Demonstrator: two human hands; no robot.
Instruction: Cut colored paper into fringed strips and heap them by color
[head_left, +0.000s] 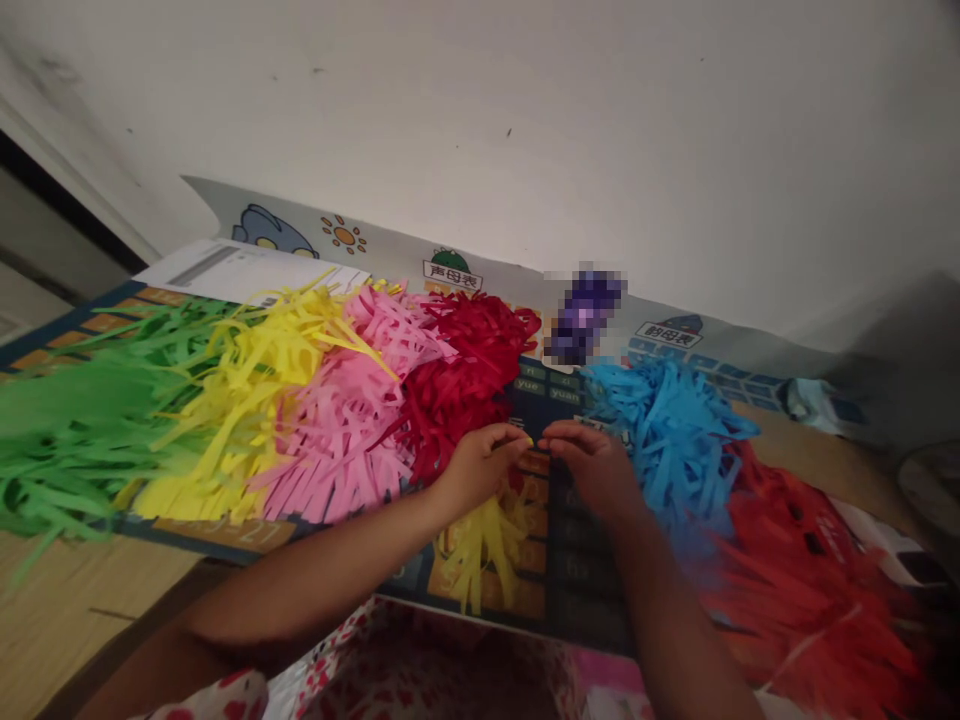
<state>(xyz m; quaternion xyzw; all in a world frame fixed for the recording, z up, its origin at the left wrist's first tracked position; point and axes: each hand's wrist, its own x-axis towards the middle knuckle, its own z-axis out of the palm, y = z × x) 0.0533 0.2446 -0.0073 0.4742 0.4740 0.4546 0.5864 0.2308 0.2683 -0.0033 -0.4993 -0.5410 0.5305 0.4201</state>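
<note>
My left hand (484,458) is closed in a pinch, and a small yellow tip shows at its fingertips. Below it a yellow fringed paper tassel (480,555) spreads out over the mat; where it meets the hand is hidden. Close by on the right, my right hand (596,465) also pinches, its fingertips almost touching the left ones; anything between them is too small to make out. Dark red fringed paper (457,395) lies just beyond my left hand. Blue fringed paper (675,430) is beside my right hand.
Pink (341,430), yellow (225,420) and green fringed paper (82,410) lie in heaps to the left. Red paper or plastic (810,580) is at the right. A printed mat (570,560) covers the table, curling up against the wall (525,130). A blurred-out purple item (589,315) stands behind.
</note>
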